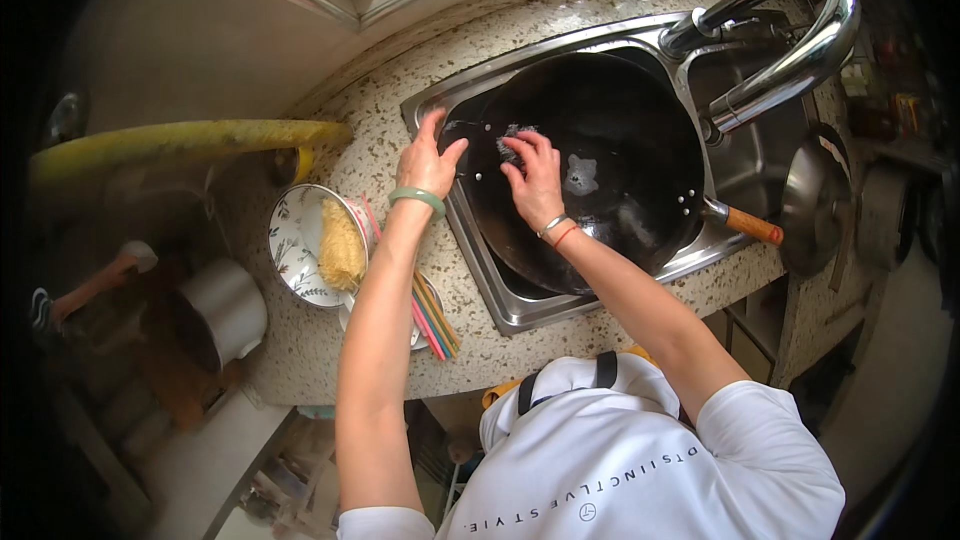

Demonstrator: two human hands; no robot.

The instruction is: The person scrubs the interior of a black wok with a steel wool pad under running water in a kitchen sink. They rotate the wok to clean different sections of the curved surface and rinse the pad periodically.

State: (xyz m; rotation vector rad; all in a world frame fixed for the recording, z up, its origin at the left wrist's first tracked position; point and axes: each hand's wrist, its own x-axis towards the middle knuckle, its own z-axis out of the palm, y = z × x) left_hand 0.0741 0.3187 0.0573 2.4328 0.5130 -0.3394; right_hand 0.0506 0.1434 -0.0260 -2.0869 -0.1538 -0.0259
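Observation:
A large black wok (pixel 625 155) sits in the left basin of the steel sink (pixel 522 318), with foamy wet patches on its inner surface. My left hand (pixel 428 162), wearing a green bangle, is at the wok's left edge beside the rivets. Thumb and forefinger curve around the dark side handle; the other fingers are partly hidden. Inside the wok, my right hand (pixel 535 180) has its fingers bent over a grey metal-wool scrubber (pixel 517 140) against the left inner wall. The wok's wooden-tipped handle (pixel 752 223) points right over the sink's edge.
A curved chrome faucet (pixel 835 30) arches over the right basin. Left of my forearm stand a patterned bowl (pixel 292 245) with a yellow loofah (pixel 342 245) and several coloured chopsticks (pixel 437 320). A lid (pixel 815 200) leans at the right; a metal pot (pixel 225 310) stands far left.

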